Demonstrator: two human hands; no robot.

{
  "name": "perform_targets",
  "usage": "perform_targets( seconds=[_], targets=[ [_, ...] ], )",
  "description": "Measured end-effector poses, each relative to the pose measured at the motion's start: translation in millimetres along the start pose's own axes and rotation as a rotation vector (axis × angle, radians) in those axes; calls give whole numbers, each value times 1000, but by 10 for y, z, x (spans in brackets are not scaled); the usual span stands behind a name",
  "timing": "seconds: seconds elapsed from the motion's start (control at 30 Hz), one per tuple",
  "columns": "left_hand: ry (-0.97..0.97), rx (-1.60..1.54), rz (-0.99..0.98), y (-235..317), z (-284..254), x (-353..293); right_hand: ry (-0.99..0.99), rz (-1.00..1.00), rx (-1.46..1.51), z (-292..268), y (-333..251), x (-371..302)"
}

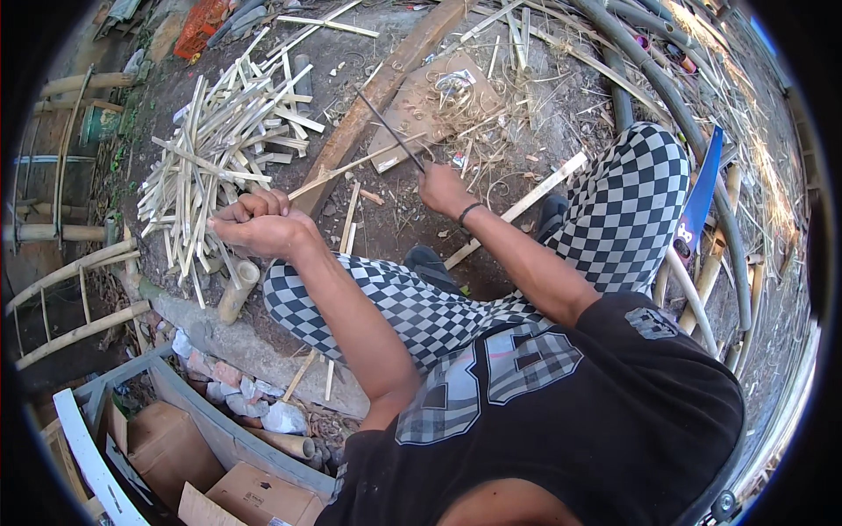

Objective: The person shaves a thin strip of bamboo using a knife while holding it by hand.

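Observation:
My left hand is closed on the near end of a thin bamboo strip, beside a heap of cut bamboo strips. The strip slants up to the right, over a wooden beam. In my closed right hand is the handle of a knife, its long dark blade pointing to the upper left. Blade and strip cross just ahead of the right hand; whether the edge bites into the strip I cannot tell. Beyond them lies a flat brown board, strewn with curled shavings.
A blue-bladed saw leans at my right, near long bamboo poles. A loose strip lies between my legs. At lower left are cardboard boxes inside a grey frame and a bamboo piece. An orange crate stands far left.

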State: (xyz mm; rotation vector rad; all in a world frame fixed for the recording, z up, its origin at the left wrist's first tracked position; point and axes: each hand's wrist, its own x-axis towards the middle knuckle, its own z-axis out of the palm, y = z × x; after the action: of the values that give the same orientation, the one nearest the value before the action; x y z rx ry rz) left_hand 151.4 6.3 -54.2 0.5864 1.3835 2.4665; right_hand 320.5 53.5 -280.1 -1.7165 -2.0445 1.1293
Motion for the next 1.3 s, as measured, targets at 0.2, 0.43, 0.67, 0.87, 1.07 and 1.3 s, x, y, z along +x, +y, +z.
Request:
perform_targets(
  seconds=[0.2, 0.43, 0.67, 0.87, 1.07, 1.3],
  targets=[
    [128, -6, -17, 5, 116, -37, 66, -177, 112, -394, -420, -270],
    [103, -14, -7, -5, 122, -74, -19, -312, 183, -711, -1066, -679],
    [72, 55, 30, -69, 336, -253, 94, -107, 150, -358, -272, -75],
    [165, 117, 69, 38, 229, -199, -3, -213, 169, -497, -877, -517],
    [168, 109, 43, -61, 257, -222, 152, 43, 143, -45, 108, 40],
    [167, 124, 72, 55, 236, -195, 98, -148, 45, -160, -414, -164]
  ],
)
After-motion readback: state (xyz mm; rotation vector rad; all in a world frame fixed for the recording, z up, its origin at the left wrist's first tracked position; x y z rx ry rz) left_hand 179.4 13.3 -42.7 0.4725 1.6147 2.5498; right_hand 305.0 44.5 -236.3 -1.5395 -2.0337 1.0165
